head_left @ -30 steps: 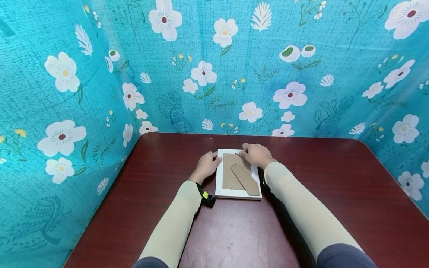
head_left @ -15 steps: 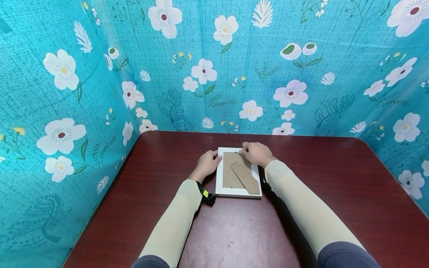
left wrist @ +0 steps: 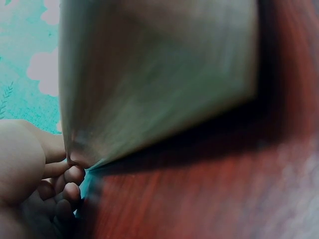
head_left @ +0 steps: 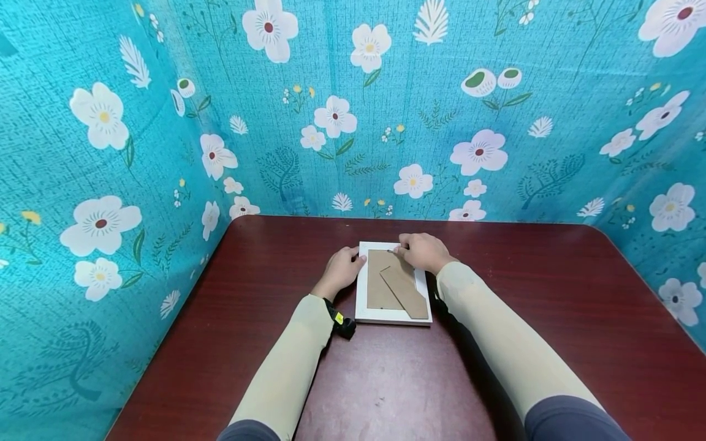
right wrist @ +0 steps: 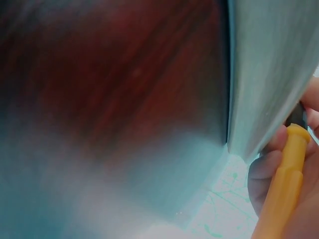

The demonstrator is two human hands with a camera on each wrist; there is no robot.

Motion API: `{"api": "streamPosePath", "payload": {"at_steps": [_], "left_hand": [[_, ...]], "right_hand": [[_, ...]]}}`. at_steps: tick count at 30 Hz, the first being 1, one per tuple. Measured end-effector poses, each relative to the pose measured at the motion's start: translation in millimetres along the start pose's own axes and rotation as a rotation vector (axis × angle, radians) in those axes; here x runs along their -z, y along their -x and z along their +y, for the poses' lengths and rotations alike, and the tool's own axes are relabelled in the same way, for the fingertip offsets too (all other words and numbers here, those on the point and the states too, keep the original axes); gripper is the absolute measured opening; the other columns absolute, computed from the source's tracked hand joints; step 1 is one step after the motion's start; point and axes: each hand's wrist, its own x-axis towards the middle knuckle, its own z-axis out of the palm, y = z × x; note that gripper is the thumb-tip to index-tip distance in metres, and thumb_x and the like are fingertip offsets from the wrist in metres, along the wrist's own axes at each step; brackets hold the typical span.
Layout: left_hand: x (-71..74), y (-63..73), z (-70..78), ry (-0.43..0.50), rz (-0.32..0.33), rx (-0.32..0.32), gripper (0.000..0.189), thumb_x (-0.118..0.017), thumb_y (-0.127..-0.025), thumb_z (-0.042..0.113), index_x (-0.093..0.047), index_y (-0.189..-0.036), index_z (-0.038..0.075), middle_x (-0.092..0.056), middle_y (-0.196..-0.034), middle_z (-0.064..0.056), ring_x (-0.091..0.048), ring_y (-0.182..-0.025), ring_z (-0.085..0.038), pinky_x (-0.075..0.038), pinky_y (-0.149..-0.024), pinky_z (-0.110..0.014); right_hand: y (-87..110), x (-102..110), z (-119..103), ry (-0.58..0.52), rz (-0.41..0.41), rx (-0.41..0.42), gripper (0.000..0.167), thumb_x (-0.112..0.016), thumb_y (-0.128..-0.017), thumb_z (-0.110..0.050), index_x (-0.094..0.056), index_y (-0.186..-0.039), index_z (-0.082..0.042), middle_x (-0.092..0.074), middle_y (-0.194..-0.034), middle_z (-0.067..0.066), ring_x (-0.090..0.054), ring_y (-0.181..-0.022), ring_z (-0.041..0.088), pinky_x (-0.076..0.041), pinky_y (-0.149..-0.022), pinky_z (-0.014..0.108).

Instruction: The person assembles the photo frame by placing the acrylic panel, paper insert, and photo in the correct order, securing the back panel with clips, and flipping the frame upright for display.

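A white picture frame lies face down on the table, its brown backing board and slanted easel stand facing up. My left hand grips the frame's upper left edge, thumb on the border and fingers curled at the side. At the top right, my right hand holds a yellow-handled screwdriver with its dark tip at the backing's top edge. The right wrist view shows the fingers wrapped round the handle, beside the frame's corner. In the left wrist view the frame looms large and blurred.
The dark red table stretches out on both sides of the frame. A blue floral cloth hangs behind the table and along its sides. A black camera strap sits on the left wrist, close to the frame's lower left corner.
Both hands keep their places on the frame and the screwdriver tip stays at the backing's top edge. Only a slight shift of the head view shows.
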Motion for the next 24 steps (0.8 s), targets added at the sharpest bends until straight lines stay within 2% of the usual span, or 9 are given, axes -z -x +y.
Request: {"api": "streamPosePath", "payload": {"at_steps": [24], "left_hand": [[1.0,2.3,2.9,-0.023,0.003,-0.009,0.049,-0.051,-0.103,0.034,-0.047,-0.144,0.007,-0.047,-0.142,-0.014,-0.041,-0.133,-0.028,-0.036,-0.104,-0.043]], "right_hand": [[1.4,2.8,-0.9,-0.021,-0.013,-0.002,0.031,-0.06,-0.097,-0.034,-0.049,-0.073,-0.018,-0.048,-0.061,0.0,-0.046,-0.06,0.017,-0.035,-0.056,0.034]]}}
